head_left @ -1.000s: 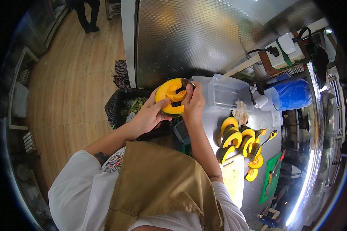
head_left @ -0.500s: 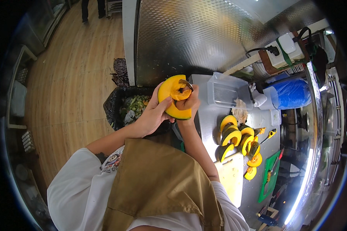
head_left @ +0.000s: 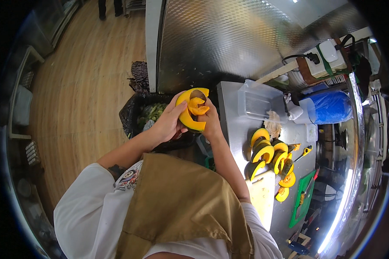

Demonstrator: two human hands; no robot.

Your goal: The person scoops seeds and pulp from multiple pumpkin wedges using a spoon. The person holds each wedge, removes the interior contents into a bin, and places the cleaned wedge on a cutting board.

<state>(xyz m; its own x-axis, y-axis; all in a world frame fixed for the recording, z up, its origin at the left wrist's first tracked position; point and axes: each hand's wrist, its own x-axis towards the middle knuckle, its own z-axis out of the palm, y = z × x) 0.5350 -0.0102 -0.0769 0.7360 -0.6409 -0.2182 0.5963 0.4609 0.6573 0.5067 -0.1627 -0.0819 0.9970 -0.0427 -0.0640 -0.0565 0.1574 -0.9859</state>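
My left hand (head_left: pixel 167 122) grips a curved pumpkin wedge (head_left: pixel 196 125) from its left side, thumb on the yellow flesh and dark green rind facing down. In the wedge's hollow, my right hand (head_left: pixel 210 120) is closed round a metal spoon (head_left: pixel 198 93); only its rounded bowl shows, the handle being hidden by the fingers. A curl of orange pulp (head_left: pixel 197 106) stands up beside the spoon, by the right fingers. Below the wedge is a bin lined with a black bag (head_left: pixel 129 115), with green scraps (head_left: pixel 151 113) inside.
On the steel counter (head_left: pixel 231 99) to my right lie several pumpkin wedges (head_left: pixel 263 152), a pale cutting board (head_left: pixel 263 198), a clear plastic tub (head_left: pixel 261 113), a yellow-handled peeler (head_left: pixel 307 150) and a green board (head_left: pixel 304 194) with a knife. A steel panel (head_left: pixel 212 47) stands ahead. Far left, someone's legs (head_left: pixel 110 7) show.
The spoon's bowl has turned to show its rounded face, and the pulp curl stands out more from the hollow. Both hands keep their grip; the view has shifted slightly.
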